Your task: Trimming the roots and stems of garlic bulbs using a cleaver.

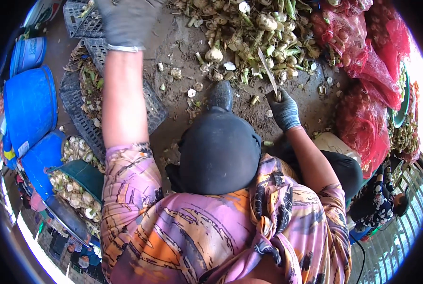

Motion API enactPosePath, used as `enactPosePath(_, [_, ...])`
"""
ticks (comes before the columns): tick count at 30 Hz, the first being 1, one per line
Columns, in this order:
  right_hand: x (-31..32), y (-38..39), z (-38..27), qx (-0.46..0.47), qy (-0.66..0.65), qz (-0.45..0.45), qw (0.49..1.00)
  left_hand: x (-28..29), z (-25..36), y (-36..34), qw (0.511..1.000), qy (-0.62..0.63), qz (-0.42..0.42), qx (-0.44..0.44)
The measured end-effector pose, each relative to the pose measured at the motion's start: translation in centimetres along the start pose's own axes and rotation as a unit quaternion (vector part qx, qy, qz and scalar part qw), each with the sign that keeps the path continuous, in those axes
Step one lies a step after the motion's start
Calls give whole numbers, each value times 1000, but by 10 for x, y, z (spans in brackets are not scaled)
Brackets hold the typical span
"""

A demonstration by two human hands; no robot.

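My right hand [285,111], in a grey glove, is closed round the handle of a knife [267,68]. The thin blade points up and away, just in front of a heap of garlic bulbs [263,28] with cut stems. Far forward on the left, my left hand [128,21], gloved too, is smeared by motion and partly past the picture's upper edge. It is beside a black plastic crate [81,21]; whether it holds anything is hidden by the blur.
A second black crate [76,97] with dry leaves lies left of my knee. Blue barrels [31,106] and a green basket of garlic [76,189] stand farther left. Red mesh sacks [363,120] are stacked at the right. Scraps litter the muddy floor [173,102]. Another person [382,199] is at lower right.
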State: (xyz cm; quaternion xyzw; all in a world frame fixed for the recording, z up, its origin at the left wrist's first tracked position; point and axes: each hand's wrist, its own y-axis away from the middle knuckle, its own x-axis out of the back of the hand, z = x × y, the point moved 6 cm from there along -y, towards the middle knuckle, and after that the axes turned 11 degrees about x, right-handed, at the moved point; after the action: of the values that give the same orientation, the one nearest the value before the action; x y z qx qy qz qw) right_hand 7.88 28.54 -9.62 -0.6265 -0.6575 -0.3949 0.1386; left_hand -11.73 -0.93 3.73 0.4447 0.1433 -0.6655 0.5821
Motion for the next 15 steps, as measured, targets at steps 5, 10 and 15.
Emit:
enactPosePath(5, [10, -8, -7, 5, 32, 23, 999, 17, -74, -49, 770, -637, 35, -2])
enactPosePath(10, [-5, -5, -24, 59, 64, -23, 996, 103, -180, -42, 441, -844, 192, 236])
enactPosePath(15, [1, -13, -33, 94, 134, -64, 984, 95, -194, -51, 490, -838, 213, 110])
